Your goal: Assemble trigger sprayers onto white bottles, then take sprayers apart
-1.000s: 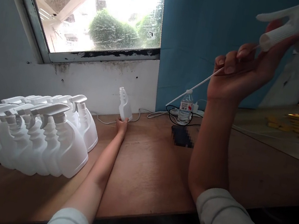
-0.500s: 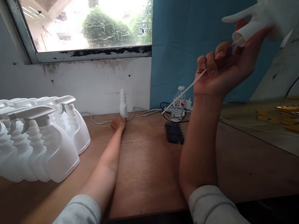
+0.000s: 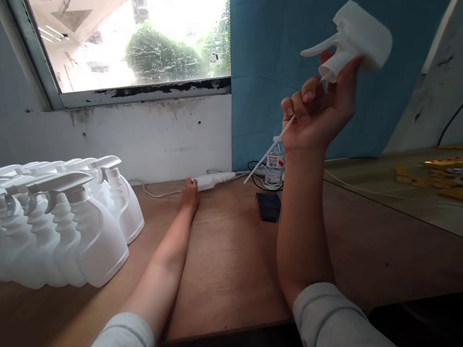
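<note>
High at the right, my right hand (image 3: 320, 108) is closed round a white trigger spray head (image 3: 365, 36). Its thin dip tube (image 3: 264, 158) runs down to the left past the curled fingers, with the lower end free in the air. At the back of the table, my left hand (image 3: 190, 195) grips the base end of a white spray bottle (image 3: 215, 180) with no head on it. That bottle lies tilted far over, its neck toward the right. On the left, several white spray bottles (image 3: 99, 246) with trigger heads stand packed in rows.
A clear water bottle (image 3: 274, 172) stands near the wall among cables, with a dark blurred object (image 3: 268, 207) in front of it. White cable (image 3: 157, 193) runs along the back edge. Yellow pieces (image 3: 448, 174) lie at the far right. A window (image 3: 151, 18) is above.
The bottle in my left hand has tipped from upright over to the right. My right hand has come lower and leftward in view with the spray head.
</note>
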